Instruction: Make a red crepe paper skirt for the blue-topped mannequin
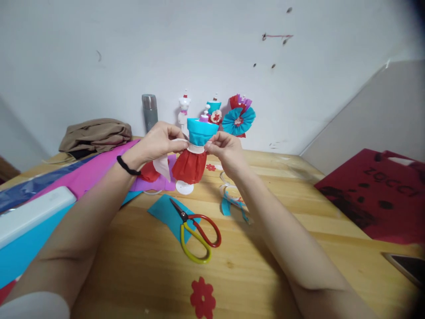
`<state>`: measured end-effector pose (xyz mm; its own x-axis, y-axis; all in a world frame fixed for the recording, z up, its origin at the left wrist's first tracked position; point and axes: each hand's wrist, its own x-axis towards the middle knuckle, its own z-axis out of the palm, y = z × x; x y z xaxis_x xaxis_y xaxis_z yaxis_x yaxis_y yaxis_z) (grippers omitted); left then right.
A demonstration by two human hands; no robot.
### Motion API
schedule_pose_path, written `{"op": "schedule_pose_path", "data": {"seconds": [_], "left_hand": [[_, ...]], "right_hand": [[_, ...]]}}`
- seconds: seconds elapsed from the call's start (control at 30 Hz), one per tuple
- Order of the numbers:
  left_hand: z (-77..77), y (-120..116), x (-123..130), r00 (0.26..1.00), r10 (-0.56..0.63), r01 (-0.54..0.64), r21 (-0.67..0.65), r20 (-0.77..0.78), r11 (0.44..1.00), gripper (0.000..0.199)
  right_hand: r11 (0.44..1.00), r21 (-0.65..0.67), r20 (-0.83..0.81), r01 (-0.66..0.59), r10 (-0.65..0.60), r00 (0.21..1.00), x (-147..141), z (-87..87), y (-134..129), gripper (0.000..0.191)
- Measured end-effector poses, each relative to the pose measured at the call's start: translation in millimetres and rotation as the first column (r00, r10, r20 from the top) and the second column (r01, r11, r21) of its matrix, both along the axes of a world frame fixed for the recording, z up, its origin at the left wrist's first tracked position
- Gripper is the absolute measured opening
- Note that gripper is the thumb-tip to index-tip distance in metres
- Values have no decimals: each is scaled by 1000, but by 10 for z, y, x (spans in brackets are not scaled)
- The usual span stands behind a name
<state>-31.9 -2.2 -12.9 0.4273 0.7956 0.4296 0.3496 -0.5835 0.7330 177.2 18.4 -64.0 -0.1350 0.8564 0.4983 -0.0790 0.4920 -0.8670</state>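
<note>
A small dress form wears a blue paper top [202, 132] and a gathered red paper skirt [190, 167], above a round white base [184, 188]. Around its waist runs a white strip [196, 149]. My left hand [163, 141] pinches the strip at the left side of the waist, and a pale tail of it hangs below that hand. On the right side of the waist, my right hand [225, 148] has its fingers closed on the strip's other end. Scissors [199, 237] with one red and one yellow handle lie partly on a blue paper piece [166, 213] nearer me.
Behind stand a grey flask [150, 113] and several decorated dress forms [238, 117]. Purple paper [89, 170], a brown cloth [96, 135] and a white box [36, 217] lie left. Right are paper scraps [234, 201] and a red bag [375, 195]; a red paper flower [202, 297] lies in front.
</note>
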Motion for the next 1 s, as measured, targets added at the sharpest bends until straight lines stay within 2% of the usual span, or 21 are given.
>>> {"op": "schedule_pose_path", "data": {"seconds": [0.13, 0.33, 0.57, 0.63, 0.83, 1.0], "left_hand": [[2, -4, 2, 1000, -4, 4, -2, -1, 1000, 19], [-4, 6, -7, 1000, -5, 5, -14, 0, 1000, 17], [-17, 35, -20, 1000, 2, -2, -22, -1, 1000, 16], [-23, 42, -19, 1000, -4, 4, -21, 12, 1000, 17], [-28, 37, -9, 1000, 0, 0, -10, 23, 1000, 17], [-38, 40, -2, 999, -23, 23, 11, 33, 1000, 18]], "right_hand": [[998, 52, 31, 22, -24, 999, -18, -9, 7, 33], [994, 111, 42, -15, 11, 999, -41, -31, 21, 30], [958, 194, 91, 209, -230, 969, -32, -89, 68, 32], [950, 207, 121, 233, -261, 958, -28, -78, 52, 30], [957, 253, 168, 141, -187, 968, -60, -42, -3, 27], [971, 231, 196, 60, -107, 975, -40, 0, -45, 27]]}}
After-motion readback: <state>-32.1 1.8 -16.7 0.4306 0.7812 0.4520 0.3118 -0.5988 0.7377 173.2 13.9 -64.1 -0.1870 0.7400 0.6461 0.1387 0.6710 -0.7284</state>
